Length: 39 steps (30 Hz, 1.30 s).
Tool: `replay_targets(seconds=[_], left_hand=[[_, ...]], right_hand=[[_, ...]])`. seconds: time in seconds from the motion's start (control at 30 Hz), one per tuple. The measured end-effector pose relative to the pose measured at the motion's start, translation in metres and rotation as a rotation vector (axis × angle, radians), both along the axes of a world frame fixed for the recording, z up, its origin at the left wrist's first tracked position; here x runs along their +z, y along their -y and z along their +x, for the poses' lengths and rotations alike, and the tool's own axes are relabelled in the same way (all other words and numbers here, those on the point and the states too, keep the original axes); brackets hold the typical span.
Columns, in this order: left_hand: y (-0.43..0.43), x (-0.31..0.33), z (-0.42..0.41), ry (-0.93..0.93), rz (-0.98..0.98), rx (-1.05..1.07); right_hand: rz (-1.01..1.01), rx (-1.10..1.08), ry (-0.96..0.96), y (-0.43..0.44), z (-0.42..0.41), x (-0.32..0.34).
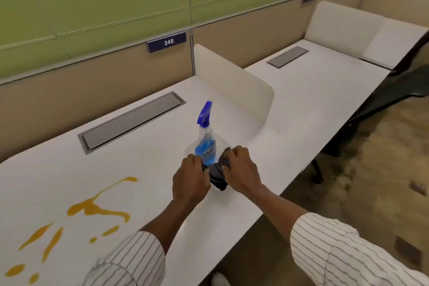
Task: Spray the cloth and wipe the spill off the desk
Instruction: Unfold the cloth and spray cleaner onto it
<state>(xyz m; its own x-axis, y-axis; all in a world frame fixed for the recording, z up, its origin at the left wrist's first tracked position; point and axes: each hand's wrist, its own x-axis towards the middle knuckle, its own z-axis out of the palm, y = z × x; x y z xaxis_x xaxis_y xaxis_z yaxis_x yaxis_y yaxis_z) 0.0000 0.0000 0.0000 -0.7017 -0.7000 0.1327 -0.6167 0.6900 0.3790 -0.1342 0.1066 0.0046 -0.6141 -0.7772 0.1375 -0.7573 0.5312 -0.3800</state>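
Cloth (217, 175), dark grey and bunched, sits on the white tabletop (301, 109) right in front of the spray bottle (205, 144), gripped from both sides. The left hand (190, 181) has its fingers curled tight on the cloth's left end; the right hand (241, 170) has its fingers closed over the right end. The bottle stands upright, clear with blue liquid and a blue trigger head; its label is too blurred to read. An orange spill (92, 209) spreads across the tabletop well to the left. On the partition behind, a blue sign (166, 42) reads "248".
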Motion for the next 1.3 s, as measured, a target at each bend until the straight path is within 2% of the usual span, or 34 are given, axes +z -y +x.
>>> replay_targets(seconds=[0.07, 0.3, 0.53, 0.63, 0.83, 1.07, 1.3], left_hand=[[0.0, -0.005, -0.015, 0.043, 0.025, 0.042], [-0.001, -0.021, -0.044, 0.19, 0.089, 0.169], [0.001, -0.022, -0.059, 0.146, 0.21, 0.304], [0.002, -0.019, -0.061, 0.132, 0.186, 0.361], [0.001, -0.021, -0.059, -0.122, 0.302, 0.466], [-0.006, 0.004, -0.03, -0.363, 0.391, 0.511], [-0.037, 0.052, 0.018, -0.596, 0.442, 0.495]], right_hand=[[0.012, -0.043, 0.061, -0.002, -0.012, -0.001], [0.045, -0.081, 0.094, 0.005, -0.029, -0.008], [0.097, -0.006, 0.025, 0.012, -0.026, -0.014], [0.082, -0.042, 0.102, 0.014, -0.028, -0.013], [-0.155, -0.224, 0.332, 0.018, -0.035, 0.004], [-0.443, -0.276, 0.676, 0.021, -0.037, 0.059], [-0.588, -0.132, 1.032, 0.016, -0.004, 0.151]])
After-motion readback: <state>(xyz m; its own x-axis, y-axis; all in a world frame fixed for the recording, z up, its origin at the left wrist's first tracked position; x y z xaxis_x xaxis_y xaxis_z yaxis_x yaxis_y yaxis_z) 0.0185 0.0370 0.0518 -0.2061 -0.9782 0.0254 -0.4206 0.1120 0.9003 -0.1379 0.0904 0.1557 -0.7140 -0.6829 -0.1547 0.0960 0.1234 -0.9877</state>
